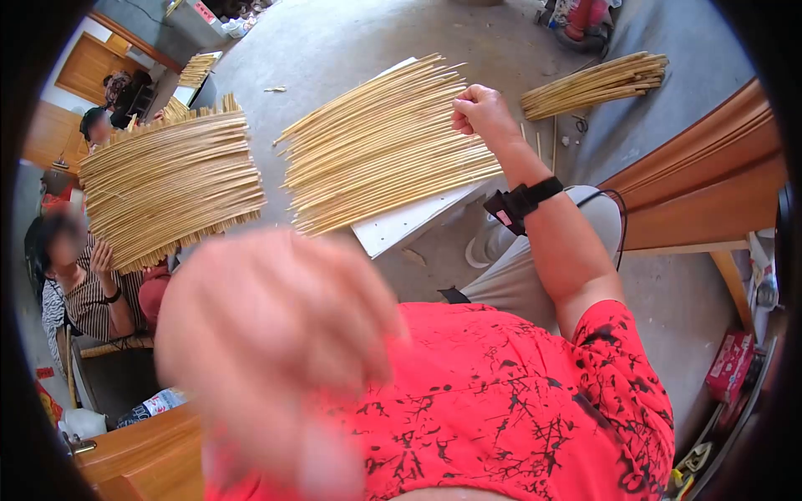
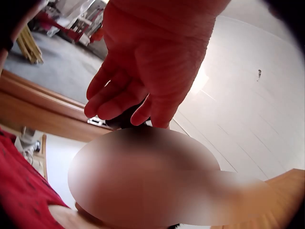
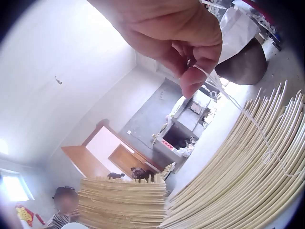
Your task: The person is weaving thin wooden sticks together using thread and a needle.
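My right hand (image 1: 489, 115) is raised over the right edge of a sheet of pale stalks (image 1: 384, 142) on a white board (image 1: 393, 221). In the right wrist view, the thumb and fingers of the right hand (image 3: 178, 43) pinch a thin white string (image 3: 238, 106), which trails down over the stalks (image 3: 257, 162). My left hand (image 1: 276, 334) is large and blurred, close to the head camera. The left wrist view shows the left hand (image 2: 152, 62) with loosely bent fingers beside a dark object at a blurred head; whether they touch it is unclear.
Another stalk mat (image 1: 175, 179) stands at the left, with a seated person's hand (image 1: 102, 257) at its edge. A stalk bundle (image 1: 597, 83) lies at the upper right. Wooden door panels (image 1: 693, 192) are on the right, and a red box (image 1: 729, 366) is lower right.
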Action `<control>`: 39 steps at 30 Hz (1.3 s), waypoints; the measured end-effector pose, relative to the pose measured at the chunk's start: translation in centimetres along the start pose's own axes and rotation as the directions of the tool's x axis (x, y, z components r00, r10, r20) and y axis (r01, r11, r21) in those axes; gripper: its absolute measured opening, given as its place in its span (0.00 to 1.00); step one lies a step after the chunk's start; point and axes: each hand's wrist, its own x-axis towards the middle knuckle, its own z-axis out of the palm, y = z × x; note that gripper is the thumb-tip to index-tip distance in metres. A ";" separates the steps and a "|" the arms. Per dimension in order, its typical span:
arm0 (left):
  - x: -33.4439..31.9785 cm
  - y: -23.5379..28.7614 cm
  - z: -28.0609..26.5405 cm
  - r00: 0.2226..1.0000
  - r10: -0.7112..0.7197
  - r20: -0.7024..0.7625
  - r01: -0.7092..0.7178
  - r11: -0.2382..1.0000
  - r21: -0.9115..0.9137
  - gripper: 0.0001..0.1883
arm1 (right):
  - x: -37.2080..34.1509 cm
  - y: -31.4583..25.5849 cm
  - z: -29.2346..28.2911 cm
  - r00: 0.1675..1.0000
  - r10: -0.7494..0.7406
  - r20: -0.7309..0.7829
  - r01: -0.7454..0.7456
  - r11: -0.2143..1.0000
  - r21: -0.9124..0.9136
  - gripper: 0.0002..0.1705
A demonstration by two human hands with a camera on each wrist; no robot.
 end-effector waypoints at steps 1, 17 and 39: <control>1.0 0.3 0.9 0.992 0.116 0.052 -0.107 0.982 -0.157 0.14 | 0.2 0.3 0.1 1.000 0.019 -0.010 -0.018 0.999 0.043 0.06; 2.3 -1.9 6.0 0.838 0.222 -0.498 -0.354 0.916 -0.187 0.07 | -1.8 -2.1 -0.7 0.992 -0.022 -0.123 0.046 0.979 0.198 0.06; -1.3 0.6 -0.5 0.949 0.008 -0.316 -0.165 0.866 -0.472 0.02 | -5.0 -3.0 -1.3 0.983 -0.027 0.183 0.046 0.994 -0.100 0.02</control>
